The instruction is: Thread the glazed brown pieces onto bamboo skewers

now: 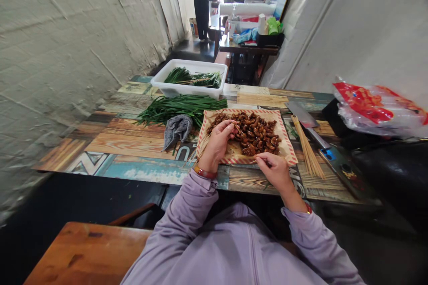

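Note:
Glossy brown pieces that look like insect pupae [259, 131] lie heaped on a sheet of paper with a red-striped border [287, 147]. Over the left part of the heap, my left hand [222, 136] is closed in a pinch, and a thin tan bamboo skewer shows at its fingertips. My right hand [272, 167] pinches at the near edge of the paper, just below the heap. Something small and slim sits between its thumb and finger, too small to name surely. Loose bamboo skewers [306, 149] lie in a bundle to the right of the paper.
A cleaver [302, 116] lies beyond the skewers, near a red-printed plastic package [374, 102]. Left of the paper are a grey cloth [178, 129] and green chives [180, 107]. A white tub [158, 83] holds more greens. Two people are farther back.

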The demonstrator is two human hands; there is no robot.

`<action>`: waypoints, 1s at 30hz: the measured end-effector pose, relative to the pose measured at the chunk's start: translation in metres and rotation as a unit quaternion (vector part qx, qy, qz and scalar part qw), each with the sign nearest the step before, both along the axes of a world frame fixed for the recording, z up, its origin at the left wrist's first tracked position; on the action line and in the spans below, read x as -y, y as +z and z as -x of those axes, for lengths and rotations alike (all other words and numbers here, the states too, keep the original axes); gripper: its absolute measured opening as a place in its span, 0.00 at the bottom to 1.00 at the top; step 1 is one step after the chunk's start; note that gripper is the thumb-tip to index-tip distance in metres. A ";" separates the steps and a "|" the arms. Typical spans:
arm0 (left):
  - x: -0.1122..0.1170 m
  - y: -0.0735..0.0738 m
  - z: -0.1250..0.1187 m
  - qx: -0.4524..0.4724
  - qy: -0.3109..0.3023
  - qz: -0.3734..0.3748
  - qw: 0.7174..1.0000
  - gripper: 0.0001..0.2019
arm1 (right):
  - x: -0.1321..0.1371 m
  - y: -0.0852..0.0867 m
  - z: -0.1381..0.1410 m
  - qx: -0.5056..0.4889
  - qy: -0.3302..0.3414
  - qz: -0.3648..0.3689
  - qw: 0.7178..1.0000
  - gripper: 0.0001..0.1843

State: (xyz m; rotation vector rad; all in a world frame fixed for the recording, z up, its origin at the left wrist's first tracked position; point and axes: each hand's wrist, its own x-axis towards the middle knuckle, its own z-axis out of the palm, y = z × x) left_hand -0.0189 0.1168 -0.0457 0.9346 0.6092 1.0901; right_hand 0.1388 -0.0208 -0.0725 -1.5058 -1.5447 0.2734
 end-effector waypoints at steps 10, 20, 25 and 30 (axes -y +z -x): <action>0.004 0.007 0.002 0.013 -0.001 0.017 1.000 0.15 | -0.001 -0.003 -0.001 0.016 0.011 0.002 1.000 0.10; 0.005 0.006 0.004 0.038 0.008 0.039 0.999 0.19 | -0.003 -0.005 0.000 0.014 0.009 -0.007 1.000 0.10; 0.004 0.006 0.003 0.044 0.008 0.048 0.998 0.19 | -0.004 -0.005 0.000 0.015 0.004 -0.007 1.000 0.10; 0.004 0.005 0.001 0.054 0.011 0.060 0.997 0.18 | -0.004 -0.005 -0.001 0.018 0.004 0.004 1.000 0.10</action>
